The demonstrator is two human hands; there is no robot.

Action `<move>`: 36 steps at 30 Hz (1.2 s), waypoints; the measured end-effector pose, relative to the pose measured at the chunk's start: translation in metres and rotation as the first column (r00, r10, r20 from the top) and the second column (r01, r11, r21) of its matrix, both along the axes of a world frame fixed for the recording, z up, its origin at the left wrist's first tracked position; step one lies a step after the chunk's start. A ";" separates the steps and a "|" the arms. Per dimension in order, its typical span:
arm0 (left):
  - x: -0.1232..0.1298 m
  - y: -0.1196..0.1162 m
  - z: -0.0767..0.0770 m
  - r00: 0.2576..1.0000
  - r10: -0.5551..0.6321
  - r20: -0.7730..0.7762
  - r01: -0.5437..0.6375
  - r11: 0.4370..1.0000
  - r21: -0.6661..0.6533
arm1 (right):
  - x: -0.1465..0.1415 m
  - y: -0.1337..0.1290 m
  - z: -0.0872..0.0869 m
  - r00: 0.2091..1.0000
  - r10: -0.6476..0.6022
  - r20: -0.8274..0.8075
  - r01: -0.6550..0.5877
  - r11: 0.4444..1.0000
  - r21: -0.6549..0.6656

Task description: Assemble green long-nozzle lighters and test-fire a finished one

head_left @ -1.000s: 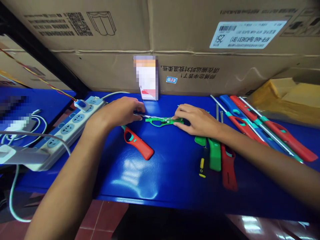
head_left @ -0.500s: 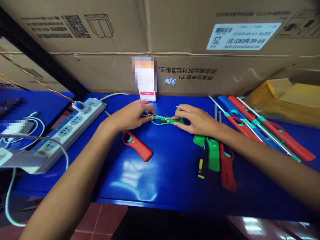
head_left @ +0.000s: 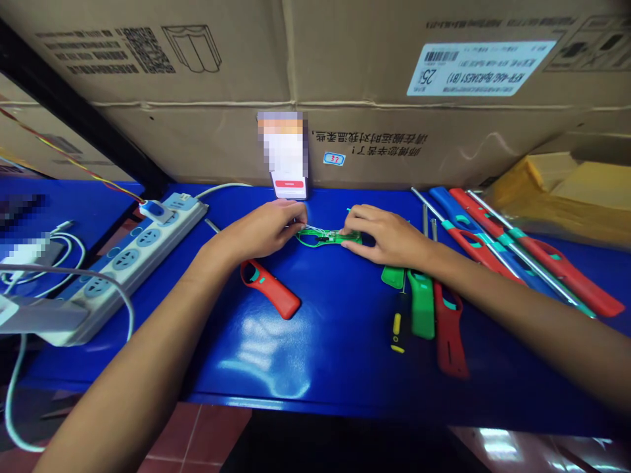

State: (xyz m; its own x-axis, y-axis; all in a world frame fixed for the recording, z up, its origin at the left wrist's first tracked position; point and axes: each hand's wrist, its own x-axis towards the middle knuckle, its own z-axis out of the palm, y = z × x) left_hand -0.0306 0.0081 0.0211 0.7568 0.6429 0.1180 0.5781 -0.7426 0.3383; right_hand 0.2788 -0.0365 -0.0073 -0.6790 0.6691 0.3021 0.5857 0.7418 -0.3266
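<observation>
An opened green gas lighter (head_left: 329, 238) lies crosswise on the blue table, with thin wires and small inner parts showing. At its left end, my left hand (head_left: 269, 226) is closed, thumb and fingers pinching by the wires; the fingertips partly hide what they grip. My right hand (head_left: 382, 233) holds the lighter's right end between thumb and fingers. Below my left hand rests a red lighter handle (head_left: 273, 292). Under my right forearm lie a green handle piece (head_left: 422, 312), a dark red handle (head_left: 451, 341) and a black and yellow screwdriver (head_left: 397, 325).
Several long red and blue lighters (head_left: 557, 266) lie at the right, beside a torn yellow package (head_left: 566, 190). A phone (head_left: 290, 185) leans on the large cardboard box (head_left: 211, 141) behind. On the left, a power strip (head_left: 125, 259) trails white cables (head_left: 129, 309).
My left hand has shifted slightly at the lighter's left end, and the thin rod seen under its fingers is now hidden. The right hand keeps its hold.
</observation>
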 end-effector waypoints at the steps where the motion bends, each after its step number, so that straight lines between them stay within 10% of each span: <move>1: 0.000 -0.001 0.000 1.000 0.003 -0.006 -0.003 1.000 0.004 | 0.000 0.000 0.000 1.000 0.000 0.000 0.000 1.000 -0.001; 36: 0.016 -0.017 0.001 0.983 -0.179 0.033 0.175 0.980 0.094 | 0.001 0.000 -0.001 1.000 -0.017 0.007 0.017 1.000 -0.009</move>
